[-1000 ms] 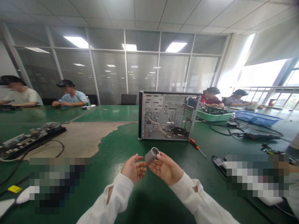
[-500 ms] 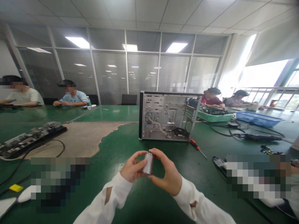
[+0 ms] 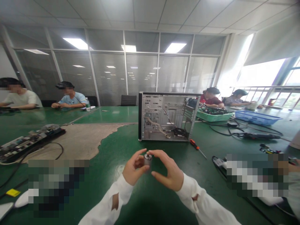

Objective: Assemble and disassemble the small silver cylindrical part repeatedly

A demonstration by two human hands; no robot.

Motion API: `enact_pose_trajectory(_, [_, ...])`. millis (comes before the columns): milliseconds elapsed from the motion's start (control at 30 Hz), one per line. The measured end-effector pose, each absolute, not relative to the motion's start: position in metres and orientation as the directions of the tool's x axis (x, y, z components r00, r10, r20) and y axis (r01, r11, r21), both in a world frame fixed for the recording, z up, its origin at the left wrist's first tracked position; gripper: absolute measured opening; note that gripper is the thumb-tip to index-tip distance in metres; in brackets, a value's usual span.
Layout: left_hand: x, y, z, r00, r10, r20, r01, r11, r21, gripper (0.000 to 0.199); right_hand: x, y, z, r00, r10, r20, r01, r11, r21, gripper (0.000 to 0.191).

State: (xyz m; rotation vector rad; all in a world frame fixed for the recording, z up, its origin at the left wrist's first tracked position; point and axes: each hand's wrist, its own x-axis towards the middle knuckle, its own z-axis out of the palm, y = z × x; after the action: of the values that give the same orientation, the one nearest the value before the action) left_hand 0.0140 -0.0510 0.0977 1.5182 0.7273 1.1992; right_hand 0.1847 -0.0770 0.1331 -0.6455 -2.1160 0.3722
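Observation:
Between my hands is a small silver metal cylinder point(image 3: 147, 163), with a round end face and a small stub on top facing up toward me. My left hand point(image 3: 134, 168) has its thumb against the cylinder's side and its fingers curled behind it. With its fingertips at the top stub and its thumb close to the lower end, my right hand point(image 3: 170, 172) spans the cylinder from the right. Just behind the hands stands an opened computer case point(image 3: 168, 117), its side facing me, with loose cables inside. A screwdriver point(image 3: 198, 148) with an orange-black handle lies beside its right corner.
On the left are a long circuit-board assembly point(image 3: 30, 140) and a worn patch of the green table point(image 3: 112, 143). A green basket point(image 3: 215, 116) of parts, a blue basket point(image 3: 256, 117), black cables point(image 3: 225, 133) and a white power strip point(image 3: 269, 193) lie right. Several people sit around.
The cylinder has tipped so that its top end now faces me. My left fingers have shifted around it, and the right thumb has moved slightly. The view has turned slightly.

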Motion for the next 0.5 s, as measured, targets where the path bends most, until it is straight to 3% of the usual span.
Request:
enact_pose_trajectory(133, [0.011,-0.038,0.074,0.286,0.918,0.275,-0.046,-0.274,0.961,0.055,0.179,-0.066,0.111,-0.446,0.623,0.642,0.324,0.781,-0.533,0.050])
enact_pose_trajectory(267, [0.004,-0.024,0.046,0.252,0.945,0.209,0.024,-0.222,0.975,0.043,0.171,-0.055,0.083,-0.485,0.663,0.570,0.349,0.744,-0.569,0.055])
enact_pose_trajectory(500, [-0.003,-0.016,0.016,0.255,0.946,0.200,-0.042,-0.196,0.980,0.038,0.163,-0.056,0.067,-0.531,0.660,0.531,0.357,0.743,-0.566,0.058])
